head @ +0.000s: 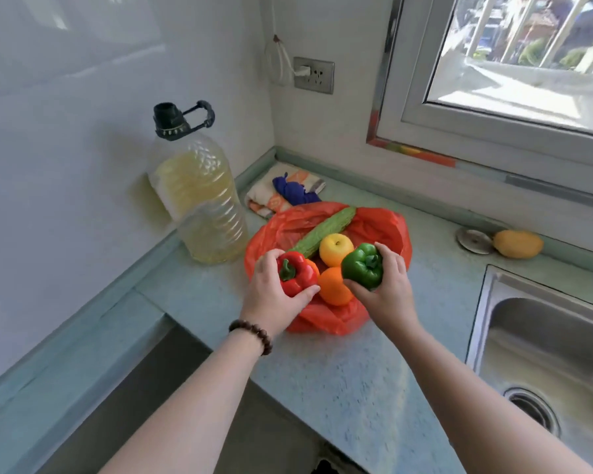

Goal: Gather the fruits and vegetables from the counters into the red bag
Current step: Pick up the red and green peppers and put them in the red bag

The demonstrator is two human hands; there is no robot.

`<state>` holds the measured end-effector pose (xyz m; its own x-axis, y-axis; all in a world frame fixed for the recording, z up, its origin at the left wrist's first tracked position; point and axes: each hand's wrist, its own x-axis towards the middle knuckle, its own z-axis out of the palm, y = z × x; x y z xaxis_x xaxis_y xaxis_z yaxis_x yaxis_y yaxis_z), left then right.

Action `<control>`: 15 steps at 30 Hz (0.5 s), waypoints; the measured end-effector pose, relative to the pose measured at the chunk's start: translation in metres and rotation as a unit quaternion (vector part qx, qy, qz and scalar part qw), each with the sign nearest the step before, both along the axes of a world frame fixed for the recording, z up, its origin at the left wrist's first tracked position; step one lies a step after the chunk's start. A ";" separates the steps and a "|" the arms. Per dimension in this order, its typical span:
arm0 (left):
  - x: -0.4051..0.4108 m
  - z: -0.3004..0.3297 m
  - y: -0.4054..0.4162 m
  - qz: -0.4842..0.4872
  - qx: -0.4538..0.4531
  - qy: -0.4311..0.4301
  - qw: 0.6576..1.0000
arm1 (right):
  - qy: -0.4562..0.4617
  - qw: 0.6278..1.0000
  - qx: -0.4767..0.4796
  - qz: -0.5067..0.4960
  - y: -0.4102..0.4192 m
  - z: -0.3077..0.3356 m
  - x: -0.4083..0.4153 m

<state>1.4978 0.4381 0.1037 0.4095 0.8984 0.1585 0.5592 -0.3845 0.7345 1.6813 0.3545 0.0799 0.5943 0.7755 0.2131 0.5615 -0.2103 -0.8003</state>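
While I hold both over the bag: left hand (271, 289) fingers wrap red pepper (297, 272); right hand (387, 285) fingers wrap green pepper (363, 265).
Handling: peppers likely light, glossy, slippery; grip round the body.
Red bag (374, 224): open on desk (322, 371); holds cucumber (322, 230), yellow apple (336, 249), orange (334, 285).
Left out: mango (517, 243), far right.

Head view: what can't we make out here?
- Red bag: its floor is covered by the cucumber, yellow apple and orange, so anything beneath stays unseen.
- Red pepper: far side hidden by the left hand.
- Green pepper: right side hidden by the right hand.
- Sink: cut by the right edge.
- Yellow fruit: too blurred to identify.
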 end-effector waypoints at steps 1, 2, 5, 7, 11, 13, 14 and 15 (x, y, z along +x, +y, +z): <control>0.006 0.000 0.010 -0.008 0.006 0.003 1.000 | 0.000 1.000 -0.001 -0.009 0.007 0.000 0.004; 0.012 0.001 0.020 -0.017 0.011 0.007 1.000 | -0.001 1.000 -0.003 -0.018 0.014 0.001 0.008; 0.030 0.002 0.050 -0.049 0.020 0.009 0.999 | 0.001 0.999 -0.002 -0.049 0.031 0.000 0.020; 0.043 0.002 0.070 -0.080 0.013 0.006 0.997 | 0.001 0.998 -0.001 -0.069 0.040 -0.001 0.027; 0.072 -0.001 0.112 -0.143 0.013 -0.001 0.990 | -0.001 0.992 -0.010 -0.123 0.058 -0.003 0.037; 0.087 -0.004 0.132 -0.183 0.013 0.004 0.983 | 0.004 0.987 -0.014 -0.160 0.067 -0.003 0.039; 0.094 -0.006 0.141 -0.203 0.015 0.009 0.979 | 0.004 0.984 -0.014 -0.176 0.070 -0.004 0.039; 0.102 -0.008 0.148 -0.222 0.014 0.016 0.975 | 0.005 0.982 -0.013 -0.190 0.073 -0.004 0.039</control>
